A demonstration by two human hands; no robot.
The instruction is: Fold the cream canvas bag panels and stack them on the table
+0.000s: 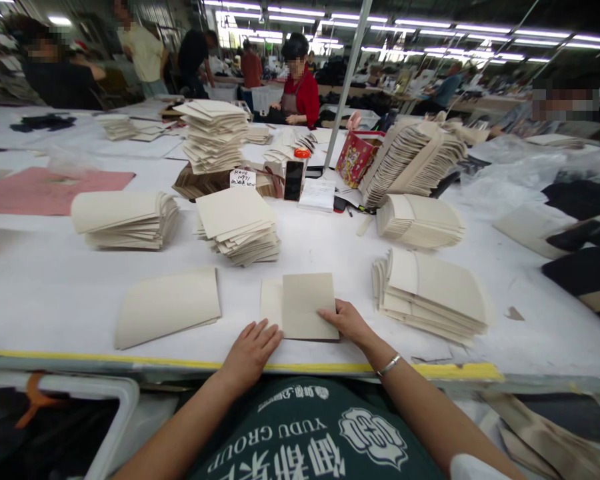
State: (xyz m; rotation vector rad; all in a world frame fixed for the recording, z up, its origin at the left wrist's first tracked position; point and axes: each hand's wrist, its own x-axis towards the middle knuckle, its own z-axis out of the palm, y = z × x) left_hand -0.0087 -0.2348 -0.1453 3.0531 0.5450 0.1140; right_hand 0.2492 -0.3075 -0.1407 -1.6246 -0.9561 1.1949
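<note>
Near the table's front edge, a beige square panel (309,300) lies partly over another beige piece (271,297) showing at its left. My right hand (349,321) grips the square panel at its right edge, thumb on top and fingers beneath. Flat on the table, my left hand (253,348) has its fingers stretched out, their tips touching the lower edge of the left piece. To the left lies a larger beige panel (170,307) with a curved side. A stack of folded beige panels (430,287) sits to the right.
Behind are a pile of square panels (237,220), a folded stack (125,217), a phone (293,180) and a tall stack (215,133). A metal pole (347,80) rises mid-table. Black pieces (585,267) lie right. A white bin (127,400) stands below left. Several people work beyond.
</note>
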